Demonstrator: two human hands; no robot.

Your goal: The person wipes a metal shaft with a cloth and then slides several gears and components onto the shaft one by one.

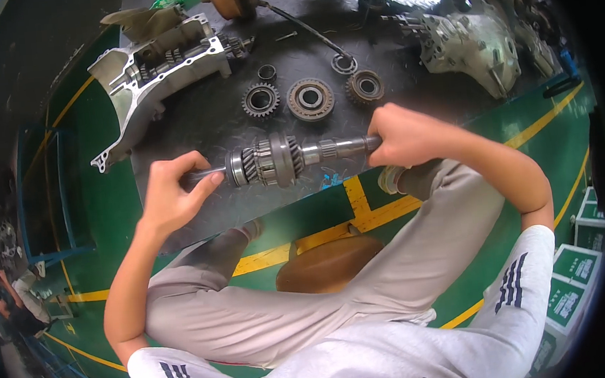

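Between my hands a steel gear shaft [328, 150] is held level above the near edge of the dark workbench. A cluster of helical gears with a synchronizer hub [266, 163] sits on its left half; the right half is bare, stepped and splined. My left hand [176, 189] pinches the left end between thumb and fingers. My right hand [404, 135] is closed round the right end, hiding its tip. Beyond the shaft lie a toothed gear [250, 96], a larger gear ring [299, 111] and another gear [372, 90], with a small ring [266, 70] behind.
An open gearbox housing [156, 79] with gears inside stands at the back left of the workbench [176, 139]. Another cast housing [473, 41] stands at the right. A long rod [303, 27] rests on a bearing ring [339, 68]. Below is a round brown stool [327, 264].
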